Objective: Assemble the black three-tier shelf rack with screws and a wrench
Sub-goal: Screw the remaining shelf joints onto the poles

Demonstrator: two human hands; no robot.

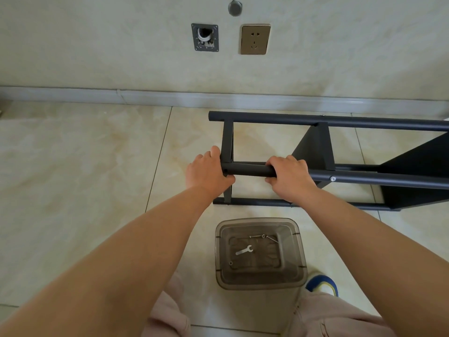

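Observation:
The black shelf rack (340,122) lies on its side on the tiled floor, its tubes running off to the right with black shelf panels (313,147) between them. My left hand (206,171) grips the left end of the near upper tube (247,170), where a cross bar joins it. My right hand (289,176) wraps around the same tube a little further right. A silver screw head (332,178) shows on that tube. A small silver wrench (244,251) and loose screws (263,236) lie inside a clear plastic bin (261,280) below my hands.
The wall (121,57) with its skirting board runs just behind the rack, carrying a socket (255,39) and an open wall box (205,37). My knees and a blue shoe (323,284) are beside the bin. Bare tiles (73,166) spread to the left.

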